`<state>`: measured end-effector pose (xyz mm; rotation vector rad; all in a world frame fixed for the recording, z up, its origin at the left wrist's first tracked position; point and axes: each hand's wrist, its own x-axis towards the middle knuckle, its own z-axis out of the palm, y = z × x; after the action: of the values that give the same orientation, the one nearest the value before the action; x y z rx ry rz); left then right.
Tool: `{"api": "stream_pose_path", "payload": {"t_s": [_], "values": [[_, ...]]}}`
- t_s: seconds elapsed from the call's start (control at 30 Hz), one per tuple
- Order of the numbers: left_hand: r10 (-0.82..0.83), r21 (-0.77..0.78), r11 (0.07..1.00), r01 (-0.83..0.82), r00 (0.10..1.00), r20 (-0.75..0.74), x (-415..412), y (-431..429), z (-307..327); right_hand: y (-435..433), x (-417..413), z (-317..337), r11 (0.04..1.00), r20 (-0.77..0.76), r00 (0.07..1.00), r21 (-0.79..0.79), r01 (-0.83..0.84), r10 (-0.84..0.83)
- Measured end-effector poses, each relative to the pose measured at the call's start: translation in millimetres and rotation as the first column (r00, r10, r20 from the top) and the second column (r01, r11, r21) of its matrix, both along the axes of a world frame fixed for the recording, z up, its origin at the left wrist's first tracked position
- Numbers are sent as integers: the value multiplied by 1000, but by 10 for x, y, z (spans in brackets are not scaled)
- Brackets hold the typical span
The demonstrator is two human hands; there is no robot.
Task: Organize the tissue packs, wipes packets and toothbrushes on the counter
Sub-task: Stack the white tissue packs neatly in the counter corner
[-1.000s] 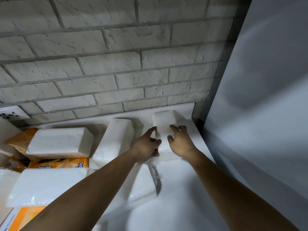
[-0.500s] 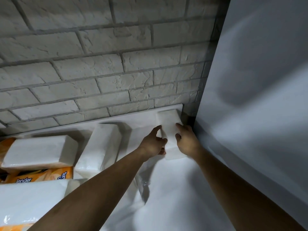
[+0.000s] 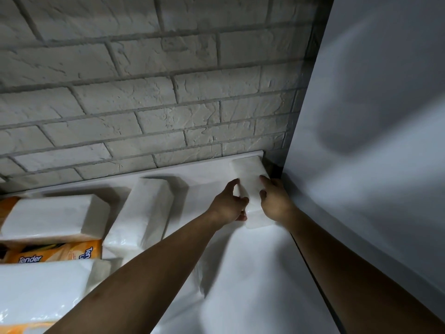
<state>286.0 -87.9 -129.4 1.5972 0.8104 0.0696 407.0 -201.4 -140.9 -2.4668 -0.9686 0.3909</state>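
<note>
- White tissue pack (image 3: 248, 175) sits at 1 o'clock in the far corner of the desk (image 3: 252, 273), long axis pointing at the wall.
- Its far end is at the raised back ledge; can't tell if it touches.
- Left hand (image 3: 230, 204) grips the pack's 9 o'clock side, fingers curled against it, thumb up by the top edge.
- Right hand (image 3: 274, 201) grips the 3 o'clock side, index finger laid along the top edge.
- Hands are apart, with the pack clamped between them.
- The pack's near end is down on the desk surface.
- Grey panel (image 3: 373, 141) stands at 3 o'clock, just beside the pack, with a dark gap between them.
- Second white pack (image 3: 147, 213) lies at 9 o'clock of the held one, well apart and tilted.
- Third white pack (image 3: 53, 215) is further out at 9 o'clock, lying on top of an orange "Tender" pack (image 3: 55, 253).
- Large white pack (image 3: 41, 290) is at 8 o'clock, beside the left forearm.
- Pale brick wall (image 3: 144, 104) fills 12 o'clock behind the ledge.
</note>
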Motion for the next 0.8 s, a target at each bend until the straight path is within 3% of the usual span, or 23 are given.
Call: {"api": "stream_pose_path", "payload": {"t_s": [0.13, 0.37, 0.5, 0.63, 0.8], "values": [[1, 38, 999, 0, 1000, -11, -89, 51, 83, 32, -56, -11, 996, 175, 981, 15, 83, -84], [87, 387, 917, -91, 996, 27, -633, 527, 266, 392, -608, 231, 974, 411, 906, 227, 3, -98], [178, 590, 792, -155, 984, 19, -1053, 853, 409, 619, -1007, 324, 978, 345, 938, 205, -42, -32], [276, 682, 698, -218, 961, 26, -1529, 1161, 456, 930, -1366, 321, 985, 214, 971, 113, -130, 104], [337, 628, 741, -237, 940, -43, -2033, 1396, 472, 1290, -1829, 350, 984, -46, 983, 41, -176, 178]]}}
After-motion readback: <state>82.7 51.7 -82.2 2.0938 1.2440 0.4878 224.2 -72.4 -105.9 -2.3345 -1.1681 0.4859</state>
